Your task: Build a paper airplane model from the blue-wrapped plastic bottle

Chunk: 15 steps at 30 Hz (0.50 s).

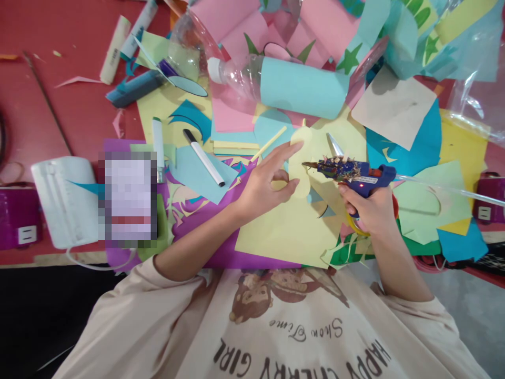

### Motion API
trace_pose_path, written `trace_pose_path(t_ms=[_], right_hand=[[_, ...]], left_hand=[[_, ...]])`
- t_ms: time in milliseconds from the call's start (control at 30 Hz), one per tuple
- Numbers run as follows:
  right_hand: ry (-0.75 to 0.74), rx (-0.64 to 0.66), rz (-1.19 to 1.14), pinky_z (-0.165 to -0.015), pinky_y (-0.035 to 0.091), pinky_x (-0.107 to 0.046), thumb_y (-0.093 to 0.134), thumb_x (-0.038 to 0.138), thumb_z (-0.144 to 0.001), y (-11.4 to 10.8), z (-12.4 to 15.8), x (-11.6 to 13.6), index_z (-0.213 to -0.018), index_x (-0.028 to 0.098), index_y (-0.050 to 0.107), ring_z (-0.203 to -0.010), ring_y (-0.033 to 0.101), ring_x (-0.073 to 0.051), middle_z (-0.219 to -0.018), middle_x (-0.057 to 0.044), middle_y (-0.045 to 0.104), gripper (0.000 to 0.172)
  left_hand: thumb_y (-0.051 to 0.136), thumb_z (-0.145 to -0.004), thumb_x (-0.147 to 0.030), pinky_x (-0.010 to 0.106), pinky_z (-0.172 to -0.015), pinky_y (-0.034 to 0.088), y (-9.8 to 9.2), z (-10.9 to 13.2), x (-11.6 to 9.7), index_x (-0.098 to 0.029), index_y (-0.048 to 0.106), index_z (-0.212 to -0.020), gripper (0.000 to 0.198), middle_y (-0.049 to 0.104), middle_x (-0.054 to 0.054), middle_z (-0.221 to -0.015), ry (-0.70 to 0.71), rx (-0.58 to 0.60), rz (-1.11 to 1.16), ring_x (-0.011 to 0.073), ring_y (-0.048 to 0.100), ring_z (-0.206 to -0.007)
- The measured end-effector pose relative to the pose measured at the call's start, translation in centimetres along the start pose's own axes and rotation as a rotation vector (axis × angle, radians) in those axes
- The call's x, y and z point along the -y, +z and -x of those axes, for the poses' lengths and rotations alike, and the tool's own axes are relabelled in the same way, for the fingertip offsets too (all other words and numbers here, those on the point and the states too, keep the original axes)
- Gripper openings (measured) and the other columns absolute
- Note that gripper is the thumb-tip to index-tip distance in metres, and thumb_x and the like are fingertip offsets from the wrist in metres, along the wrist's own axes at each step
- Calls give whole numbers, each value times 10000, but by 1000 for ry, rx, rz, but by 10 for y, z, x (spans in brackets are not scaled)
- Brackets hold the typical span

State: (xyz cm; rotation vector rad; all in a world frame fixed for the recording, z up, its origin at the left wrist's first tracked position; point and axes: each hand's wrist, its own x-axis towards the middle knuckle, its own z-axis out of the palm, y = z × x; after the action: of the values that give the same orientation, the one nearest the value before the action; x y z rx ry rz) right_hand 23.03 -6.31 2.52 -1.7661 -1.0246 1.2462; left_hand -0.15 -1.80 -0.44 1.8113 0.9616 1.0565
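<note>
A blue hot glue gun (365, 176) is in my right hand (373, 208), my fingers wrapped around its handle. Its dark nozzle, crusted with scraps, points left over a pale yellow paper cutout (299, 171) with rounded ends. A clear glue stick (442, 187) runs out of the gun's back. My left hand (268, 181) holds the cutout at its left side, index finger near the top and thumb lower down. Beneath lies a larger pale yellow sheet (272, 237). Scissors (334, 143) lie partly hidden behind the gun, their blade tip showing.
Beyond my hands lies a plastic bottle (303, 87) wrapped in light blue paper. A marker (204, 158) rests on blue paper to the left. Further left are a white device (67, 202) with a cable and a blurred-out screen (132, 197). Coloured paper scraps cover much of the red table (23, 110).
</note>
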Motion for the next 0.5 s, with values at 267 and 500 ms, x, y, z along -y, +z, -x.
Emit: trace_pose_path(t_ms=[267, 500], right_hand=[[6, -18, -12, -330, 303, -225, 780, 322, -707, 0, 1, 1, -685, 203, 555, -359, 405, -70, -487, 63, 501, 255], [11, -18, -21, -330, 308, -225, 782, 331, -704, -1, 0, -2, -694, 206, 559, -361, 402, -70, -490, 63, 502, 256]], left_hand=[[560, -866, -169, 178, -606, 582, -1, 0, 4, -355, 384, -1442, 631, 477, 85, -1452, 46, 16, 4, 39, 642, -661], [571, -865, -169, 174, -616, 583, 1, 0, 5, -345, 404, -1438, 622, 491, 89, -1441, 66, -9, 29, 69, 662, -741]])
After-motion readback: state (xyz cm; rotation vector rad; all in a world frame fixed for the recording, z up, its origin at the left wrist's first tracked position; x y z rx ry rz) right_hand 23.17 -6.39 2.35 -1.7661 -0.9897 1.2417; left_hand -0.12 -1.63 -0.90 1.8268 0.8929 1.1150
